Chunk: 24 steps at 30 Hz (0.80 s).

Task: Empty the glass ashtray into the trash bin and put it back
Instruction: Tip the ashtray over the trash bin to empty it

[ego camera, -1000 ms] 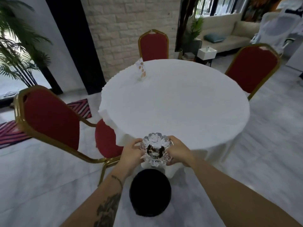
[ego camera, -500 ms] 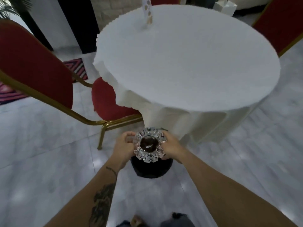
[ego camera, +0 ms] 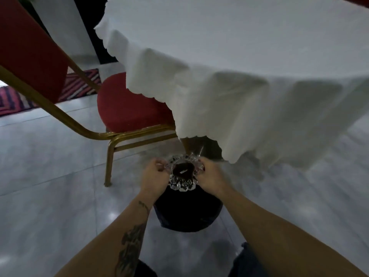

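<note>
The glass ashtray (ego camera: 182, 172), cut glass with a scalloped rim, holds dark ash and a pale butt in its middle. My left hand (ego camera: 153, 175) grips its left rim and my right hand (ego camera: 211, 177) grips its right rim. The ashtray is held roughly level just above the far edge of the black trash bin (ego camera: 187, 210), which stands on the floor below my forearms.
The round table with a white cloth (ego camera: 239, 66) hangs over the space just beyond the bin. A red chair with a gold frame (ego camera: 127, 104) stands to the left, its leg (ego camera: 108, 166) close to my left hand. Grey tiled floor (ego camera: 50, 176) surrounds the bin.
I have crouched and lowered the ashtray from table-edge height down to just over the trash bin. Both hands keep their grip on the rim.
</note>
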Each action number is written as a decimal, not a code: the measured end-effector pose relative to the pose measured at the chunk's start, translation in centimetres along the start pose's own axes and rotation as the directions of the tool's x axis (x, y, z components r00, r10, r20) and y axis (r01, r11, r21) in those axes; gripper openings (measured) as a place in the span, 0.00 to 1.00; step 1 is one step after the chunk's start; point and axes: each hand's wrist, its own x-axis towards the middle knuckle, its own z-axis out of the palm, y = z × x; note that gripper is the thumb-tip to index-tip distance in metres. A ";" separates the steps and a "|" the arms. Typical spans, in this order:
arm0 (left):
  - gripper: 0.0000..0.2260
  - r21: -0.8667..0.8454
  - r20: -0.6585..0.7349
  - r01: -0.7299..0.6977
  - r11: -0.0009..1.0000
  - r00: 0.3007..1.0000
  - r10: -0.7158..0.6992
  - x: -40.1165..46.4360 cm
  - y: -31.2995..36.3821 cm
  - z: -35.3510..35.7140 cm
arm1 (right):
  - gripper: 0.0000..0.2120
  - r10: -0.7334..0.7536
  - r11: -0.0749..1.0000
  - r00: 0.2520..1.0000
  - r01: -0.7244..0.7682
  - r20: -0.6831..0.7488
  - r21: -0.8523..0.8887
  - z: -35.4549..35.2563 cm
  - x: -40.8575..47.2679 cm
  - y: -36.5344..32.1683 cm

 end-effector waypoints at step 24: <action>0.09 0.439 -0.013 -0.711 0.550 0.607 0.795 3.4 -9.5 5.1 | 0.19 -0.680 0.720 0.709 0.597 -0.187 -0.353 5.6 4.3 10.7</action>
